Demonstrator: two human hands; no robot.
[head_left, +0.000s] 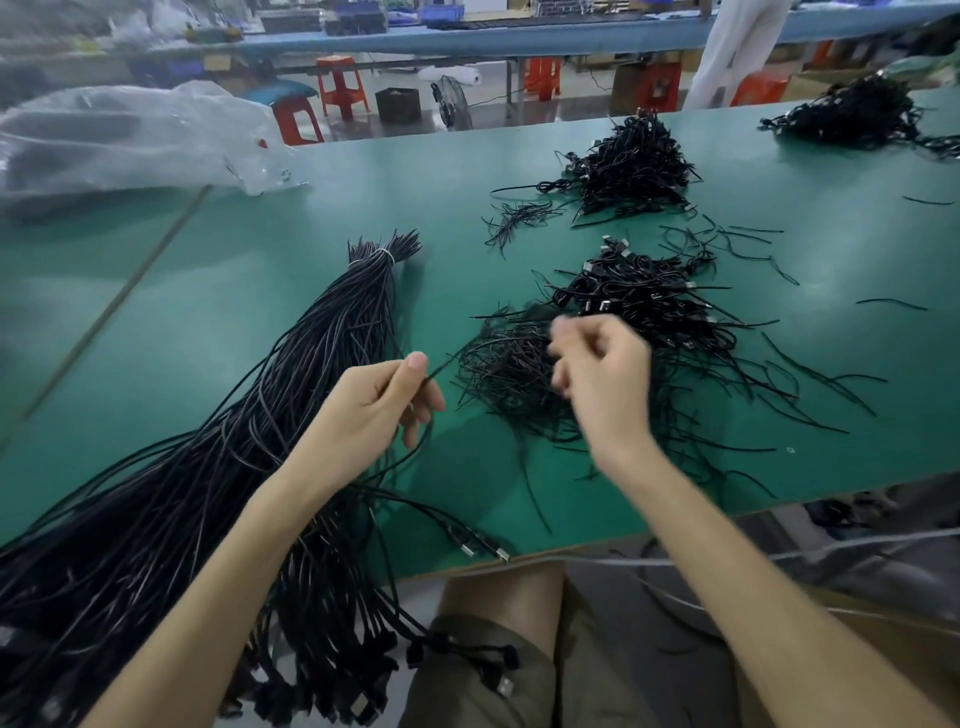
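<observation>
A green worktop holds a crumpled clear bag at the far left. A middle heap of black cables sits far back, and a corner heap lies at the far right. Past the worktop, red stools and a fan stand on the floor.

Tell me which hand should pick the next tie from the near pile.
Right: the right hand sits just above the tie pile, while the left hand already pinches a black cable.
</observation>
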